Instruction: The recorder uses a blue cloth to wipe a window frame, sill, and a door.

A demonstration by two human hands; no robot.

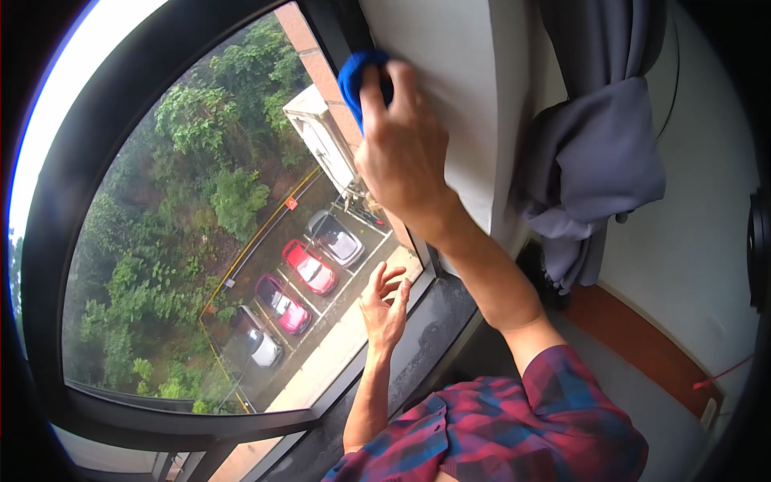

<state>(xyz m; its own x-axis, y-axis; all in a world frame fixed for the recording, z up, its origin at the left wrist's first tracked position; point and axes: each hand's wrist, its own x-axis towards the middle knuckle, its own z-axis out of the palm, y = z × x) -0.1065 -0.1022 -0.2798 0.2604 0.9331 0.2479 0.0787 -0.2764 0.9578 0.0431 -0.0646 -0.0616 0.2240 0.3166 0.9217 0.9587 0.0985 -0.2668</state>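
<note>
Gripping a bunched blue cloth [353,80], the right hand [407,153] reaches to the upper end of the dark frame [339,24], where it meets the white wall [450,48]. The cloth overlaps the frame's edge in view; whether it presses on frame, glass or wall, I cannot tell. The left hand [385,309] is empty, its fingers loosely bent in front of the glass [136,273]; contact with the pane is unclear.

Judging by the cloth's place, wiping seems to be under way and not finished. How much is done cannot be read off: the glass looks mostly clear, with no plain line between wiped and unwiped parts. The dark sill [418,345] shows pale marks, so it may be left to do.

Counted: one cloth, two hands, one large pane with part of another section below it, and one knotted grey curtain [594,153] at the right. Outside, four cars [309,267] stand parked in a row, two reddish and two pale, beside trees [193,120].
</note>
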